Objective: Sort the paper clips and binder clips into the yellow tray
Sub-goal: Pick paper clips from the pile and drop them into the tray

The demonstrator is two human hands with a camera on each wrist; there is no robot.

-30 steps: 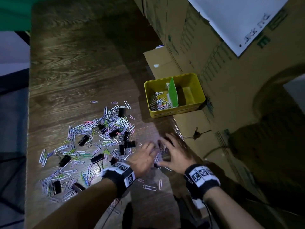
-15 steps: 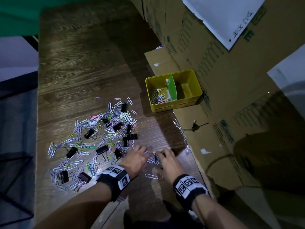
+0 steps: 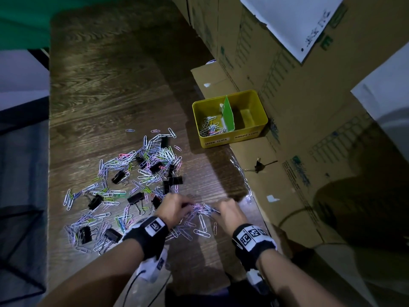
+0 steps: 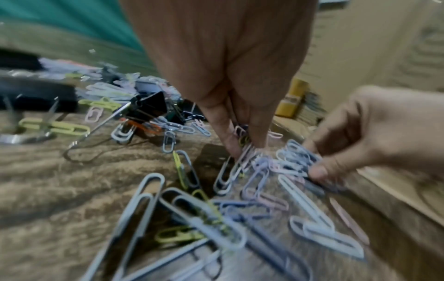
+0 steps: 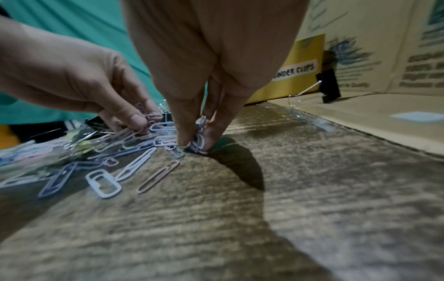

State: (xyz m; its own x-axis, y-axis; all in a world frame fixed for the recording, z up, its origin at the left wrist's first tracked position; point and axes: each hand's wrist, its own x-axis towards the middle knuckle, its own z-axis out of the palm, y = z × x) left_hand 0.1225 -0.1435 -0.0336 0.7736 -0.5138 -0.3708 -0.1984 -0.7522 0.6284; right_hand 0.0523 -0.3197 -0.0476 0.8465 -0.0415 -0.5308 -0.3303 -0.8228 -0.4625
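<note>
While the left hand (image 3: 174,209) pinches pastel paper clips (image 4: 242,136) against the bench (image 3: 106,89), the right hand (image 3: 230,212) pinches another small bunch just beside it; black binder clips (image 3: 135,198) lie scattered among loose clips, and the yellow tray (image 3: 230,138) sits farther off, paper clips in its left compartment

Yellow tray (image 5: 302,57) label (image 5: 296,70) — "…NDER CLIPS"

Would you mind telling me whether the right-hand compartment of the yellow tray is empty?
Empty, as far as shows: the yellow tray has paper clips only left of its green divider; the right floor looks bare.
</note>
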